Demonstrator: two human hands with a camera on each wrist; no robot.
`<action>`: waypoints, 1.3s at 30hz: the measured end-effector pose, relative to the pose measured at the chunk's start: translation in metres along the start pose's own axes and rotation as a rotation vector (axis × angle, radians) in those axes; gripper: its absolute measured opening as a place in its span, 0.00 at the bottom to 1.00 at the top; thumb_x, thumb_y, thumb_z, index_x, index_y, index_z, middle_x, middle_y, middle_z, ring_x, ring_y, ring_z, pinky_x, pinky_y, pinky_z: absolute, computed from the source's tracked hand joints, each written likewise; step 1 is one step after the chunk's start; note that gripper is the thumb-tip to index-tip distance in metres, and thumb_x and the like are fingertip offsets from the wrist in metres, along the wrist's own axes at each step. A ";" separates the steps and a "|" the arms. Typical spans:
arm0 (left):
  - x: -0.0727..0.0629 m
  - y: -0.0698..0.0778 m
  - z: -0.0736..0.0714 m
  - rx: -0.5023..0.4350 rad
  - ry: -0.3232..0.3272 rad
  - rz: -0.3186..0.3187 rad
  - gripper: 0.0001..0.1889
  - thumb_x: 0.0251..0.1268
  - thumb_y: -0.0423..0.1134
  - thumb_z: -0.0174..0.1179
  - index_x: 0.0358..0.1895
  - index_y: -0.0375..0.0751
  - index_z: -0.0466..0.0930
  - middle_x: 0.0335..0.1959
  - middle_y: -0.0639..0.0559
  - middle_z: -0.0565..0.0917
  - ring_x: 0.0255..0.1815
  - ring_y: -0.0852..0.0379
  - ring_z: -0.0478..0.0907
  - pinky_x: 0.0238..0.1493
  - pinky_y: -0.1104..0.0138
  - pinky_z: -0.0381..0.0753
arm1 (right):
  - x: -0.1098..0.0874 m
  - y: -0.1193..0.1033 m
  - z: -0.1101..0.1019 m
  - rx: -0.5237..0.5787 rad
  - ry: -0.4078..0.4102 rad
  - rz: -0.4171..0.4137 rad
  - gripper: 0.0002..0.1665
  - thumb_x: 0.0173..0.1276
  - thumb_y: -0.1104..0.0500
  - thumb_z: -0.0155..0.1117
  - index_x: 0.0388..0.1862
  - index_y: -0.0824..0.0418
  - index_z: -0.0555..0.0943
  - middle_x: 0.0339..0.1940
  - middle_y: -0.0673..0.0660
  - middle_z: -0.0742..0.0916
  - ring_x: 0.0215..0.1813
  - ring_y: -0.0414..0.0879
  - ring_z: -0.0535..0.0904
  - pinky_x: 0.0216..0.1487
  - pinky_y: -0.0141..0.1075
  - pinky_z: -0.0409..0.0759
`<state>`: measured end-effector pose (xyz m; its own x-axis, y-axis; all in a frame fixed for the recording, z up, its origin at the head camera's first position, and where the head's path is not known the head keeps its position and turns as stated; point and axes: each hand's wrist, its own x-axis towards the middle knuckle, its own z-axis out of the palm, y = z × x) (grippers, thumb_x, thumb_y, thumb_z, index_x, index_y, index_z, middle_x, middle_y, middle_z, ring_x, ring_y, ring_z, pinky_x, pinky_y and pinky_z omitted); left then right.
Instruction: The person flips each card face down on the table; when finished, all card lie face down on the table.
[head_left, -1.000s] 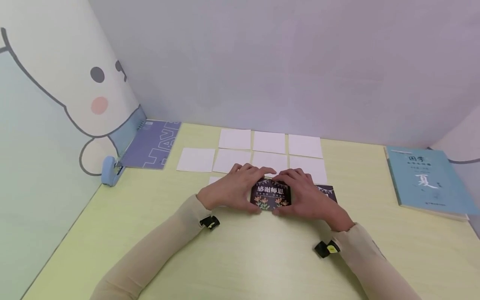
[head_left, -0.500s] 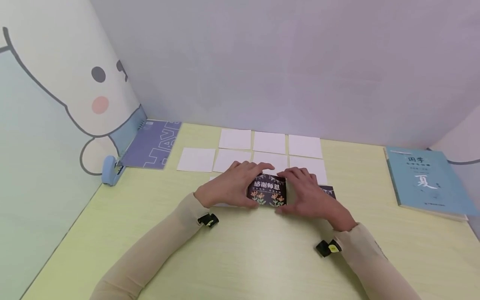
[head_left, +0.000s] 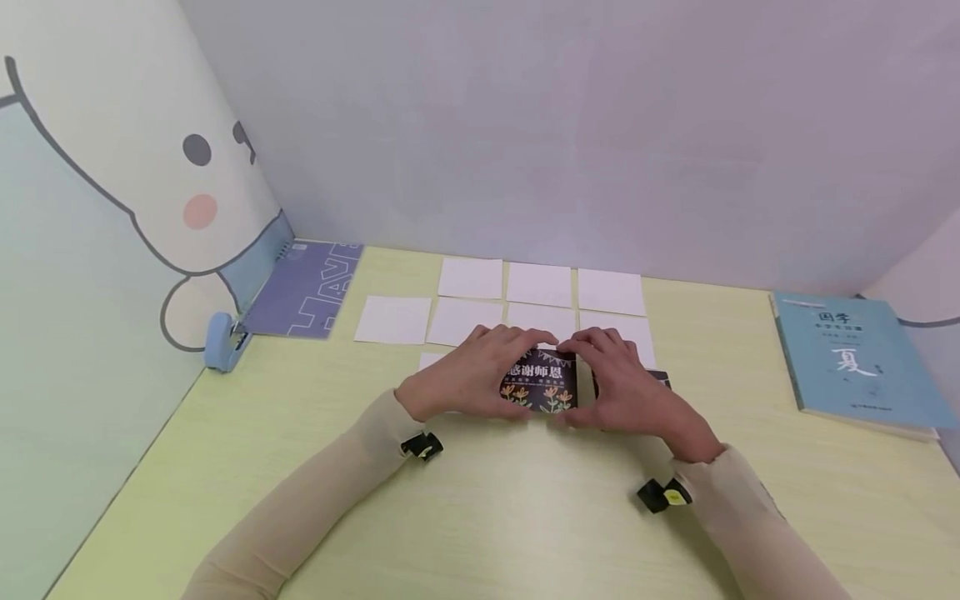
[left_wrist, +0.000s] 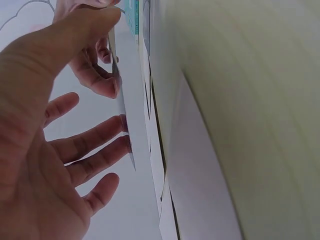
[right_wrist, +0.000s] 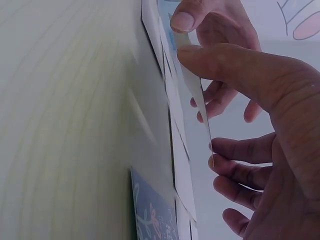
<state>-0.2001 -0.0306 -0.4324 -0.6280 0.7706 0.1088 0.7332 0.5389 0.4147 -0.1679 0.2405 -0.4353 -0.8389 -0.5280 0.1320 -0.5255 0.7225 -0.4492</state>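
Note:
A dark card (head_left: 542, 382) printed with white Chinese characters and orange flowers is between my hands. My left hand (head_left: 474, 373) pinches its left end, with the thumb on the near edge and fingertips on the far edge. The right hand (head_left: 626, 387) holds the right end in the same way. Both wrist views show the card raised off the table, its pale underside (left_wrist: 131, 85) facing down. A second dark card (right_wrist: 152, 212) lies flat on the table by my right hand, partly hidden in the head view. Under my left hand lies a white card (left_wrist: 195, 170), mostly covered in the head view.
Several white cards (head_left: 538, 285) lie in rows behind my hands. A purple notebook (head_left: 303, 287) and a blue stapler (head_left: 221, 342) are at the left. At the right lies a blue book (head_left: 858, 358). A wall (head_left: 570, 133) closes off the table's back edge.
The dark card has shifted slightly away from me. It went a little left, then back right, with both hands staying at its ends.

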 end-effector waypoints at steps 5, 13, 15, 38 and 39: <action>0.000 0.001 -0.001 0.009 0.010 -0.013 0.51 0.53 0.58 0.81 0.80 0.59 0.61 0.68 0.56 0.79 0.66 0.55 0.77 0.66 0.51 0.72 | 0.000 0.000 0.001 0.022 0.006 -0.004 0.53 0.50 0.43 0.88 0.73 0.59 0.76 0.68 0.59 0.78 0.67 0.57 0.69 0.59 0.53 0.64; -0.002 -0.003 -0.006 -0.075 0.073 -0.032 0.53 0.53 0.54 0.79 0.82 0.66 0.58 0.65 0.53 0.75 0.58 0.56 0.79 0.61 0.57 0.81 | -0.001 0.004 -0.002 0.145 -0.006 0.064 0.65 0.54 0.38 0.87 0.83 0.53 0.62 0.80 0.56 0.73 0.75 0.59 0.68 0.69 0.59 0.63; -0.002 -0.004 -0.007 -0.120 0.091 -0.015 0.51 0.55 0.52 0.79 0.82 0.71 0.58 0.64 0.52 0.72 0.52 0.55 0.80 0.57 0.60 0.83 | -0.001 0.004 -0.002 0.159 -0.015 0.067 0.64 0.55 0.37 0.86 0.84 0.51 0.61 0.80 0.56 0.73 0.75 0.59 0.69 0.70 0.59 0.62; 0.002 0.009 -0.007 -0.321 0.409 0.199 0.34 0.50 0.48 0.82 0.57 0.43 0.73 0.63 0.50 0.77 0.68 0.56 0.75 0.67 0.55 0.80 | -0.002 -0.004 0.005 0.212 -0.023 0.014 0.58 0.55 0.42 0.87 0.81 0.48 0.68 0.76 0.52 0.78 0.75 0.55 0.73 0.66 0.53 0.63; 0.002 0.009 -0.008 -0.323 0.409 0.197 0.34 0.50 0.47 0.82 0.56 0.43 0.73 0.62 0.50 0.76 0.67 0.56 0.75 0.68 0.54 0.80 | -0.002 -0.004 0.005 0.207 -0.019 0.012 0.57 0.55 0.42 0.87 0.80 0.47 0.69 0.74 0.52 0.79 0.74 0.54 0.74 0.65 0.52 0.63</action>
<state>-0.1968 -0.0273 -0.4218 -0.5846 0.6165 0.5274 0.7701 0.2172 0.5998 -0.1638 0.2363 -0.4382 -0.8411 -0.5297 0.1096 -0.4734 0.6227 -0.6230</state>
